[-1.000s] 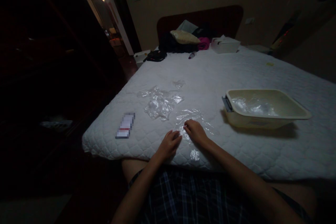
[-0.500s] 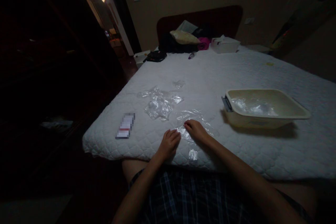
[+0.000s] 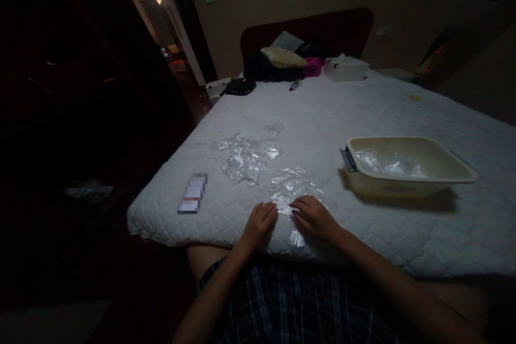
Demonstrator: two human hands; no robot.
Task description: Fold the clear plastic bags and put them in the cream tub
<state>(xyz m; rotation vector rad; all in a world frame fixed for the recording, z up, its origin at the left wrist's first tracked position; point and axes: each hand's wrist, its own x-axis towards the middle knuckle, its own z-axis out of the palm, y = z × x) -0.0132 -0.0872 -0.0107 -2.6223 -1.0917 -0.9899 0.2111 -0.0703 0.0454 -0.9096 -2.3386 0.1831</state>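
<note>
A crinkled clear plastic bag (image 3: pixel 288 185) lies spread on the white quilted bed cover just ahead of my hands. My left hand (image 3: pixel 261 223) rests at its left edge, palm down, fingers stretched and slightly bent; the thumb is hidden. On the near part of the plastic lies my right hand (image 3: pixel 316 217), its fingers extended and a little apart. A shiny plastic piece (image 3: pixel 297 237) shows between the hands toward the bed's front edge. Beyond the left hand sits a loose pile of clear plastic bags (image 3: pixel 244 161), with a smaller plastic piece (image 3: pixel 274 129) behind it.
At right stands a cream plastic bin (image 3: pixel 407 188) with a grey handle clip and clear plastic inside. A blurred-out flat object (image 3: pixel 193 193) lies at left. Farther back are a white box (image 3: pixel 346 69) and piled dark clothing (image 3: pixel 268 70). The bed (image 3: pixel 363 250) ends at my lap.
My right hand has drawn back toward me and slightly right over the plastic, its fingers now spread more. My left hand has barely moved.
</note>
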